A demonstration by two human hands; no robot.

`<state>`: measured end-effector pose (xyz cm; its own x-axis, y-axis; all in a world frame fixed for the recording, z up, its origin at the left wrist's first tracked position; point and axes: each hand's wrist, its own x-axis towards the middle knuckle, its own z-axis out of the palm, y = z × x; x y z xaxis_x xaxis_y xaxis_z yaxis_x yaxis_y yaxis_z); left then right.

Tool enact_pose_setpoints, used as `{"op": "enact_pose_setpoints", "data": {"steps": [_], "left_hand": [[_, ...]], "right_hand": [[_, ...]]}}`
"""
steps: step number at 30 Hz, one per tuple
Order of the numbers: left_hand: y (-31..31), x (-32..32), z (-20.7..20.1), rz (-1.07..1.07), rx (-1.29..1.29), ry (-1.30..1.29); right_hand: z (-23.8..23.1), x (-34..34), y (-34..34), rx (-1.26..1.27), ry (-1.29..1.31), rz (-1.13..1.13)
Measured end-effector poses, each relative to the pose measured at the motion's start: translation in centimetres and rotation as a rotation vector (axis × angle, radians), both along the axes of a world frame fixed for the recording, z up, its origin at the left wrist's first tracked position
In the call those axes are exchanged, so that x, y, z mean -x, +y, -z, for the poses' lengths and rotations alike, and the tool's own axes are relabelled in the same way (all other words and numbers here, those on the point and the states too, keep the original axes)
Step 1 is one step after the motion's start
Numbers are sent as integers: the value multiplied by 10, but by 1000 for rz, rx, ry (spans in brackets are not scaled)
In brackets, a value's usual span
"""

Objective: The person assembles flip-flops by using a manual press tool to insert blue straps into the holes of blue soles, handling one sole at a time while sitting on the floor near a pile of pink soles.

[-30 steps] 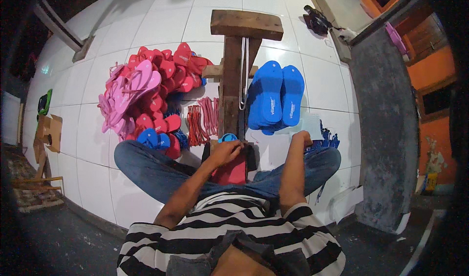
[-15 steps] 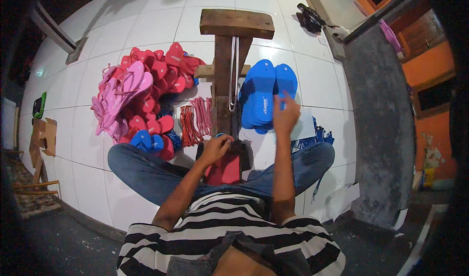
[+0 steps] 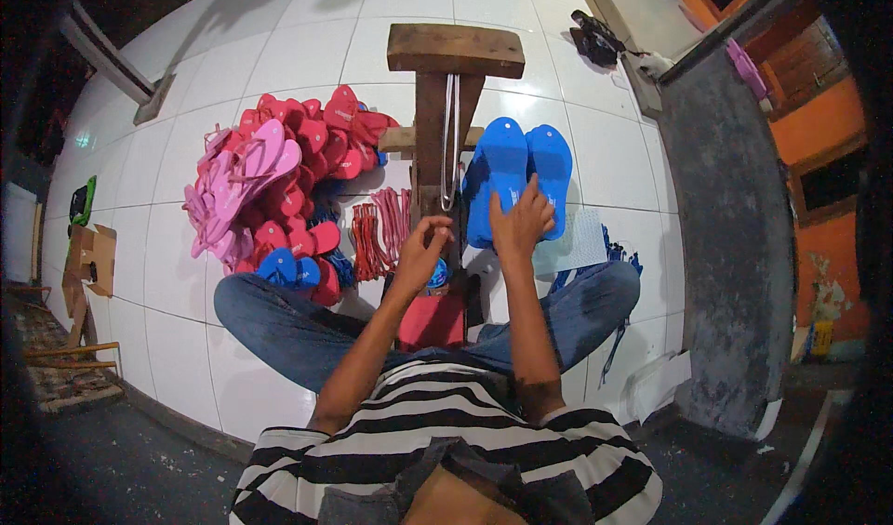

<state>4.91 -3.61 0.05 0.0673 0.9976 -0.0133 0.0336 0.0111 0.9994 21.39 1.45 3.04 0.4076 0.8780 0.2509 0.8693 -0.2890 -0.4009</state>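
My right hand lies over a stack of blue flip-flop soles on the right, its index finger stretched out and thumb apart. A second blue stack stands beside it, under the fingertips. My left hand hovers at the near end of a wooden stand, fingers loosely curled with a gap at the thumb and nothing visible in them. Just below that hand shows a small round blue thing, partly hidden by the wrist. A white looped cord or rod hangs along the stand.
Left of the stand is a heap of red flip-flops with pink flip-flops on it. Red straps and pink straps lie between. Dark blue straps and a pale textured sheet sit by my right knee. A cardboard box stands far left.
My right hand has shifted left and a little down across the blue soles, its fingers spreading. My left hand has risen and moved right, uncovering the round blue thing.
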Motion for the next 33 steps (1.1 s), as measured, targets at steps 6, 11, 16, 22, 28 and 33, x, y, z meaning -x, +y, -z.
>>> {"op": "enact_pose_setpoints", "data": {"steps": [6, 11, 16, 22, 28, 33], "left_hand": [[7, 2, -64, -51, 35, -136], [-10, 17, -144, -16, -138, 150], [-15, 43, -158, 156, -529, 133], [3, 58, -172, 180, -878, 167], [13, 51, -166, 72, -936, 9], [22, 44, -171, 32, -981, -74]], "right_hand": [[-34, 32, -91, -205, 513, -248], [-33, 47, -146, -80, 593, -515], [-73, 37, -114, -301, 575, -634], [-114, 27, -63, -652, 547, -958], [-134, 33, -57, -648, 474, -936], [-140, 34, -54, -675, 459, -883]]}}
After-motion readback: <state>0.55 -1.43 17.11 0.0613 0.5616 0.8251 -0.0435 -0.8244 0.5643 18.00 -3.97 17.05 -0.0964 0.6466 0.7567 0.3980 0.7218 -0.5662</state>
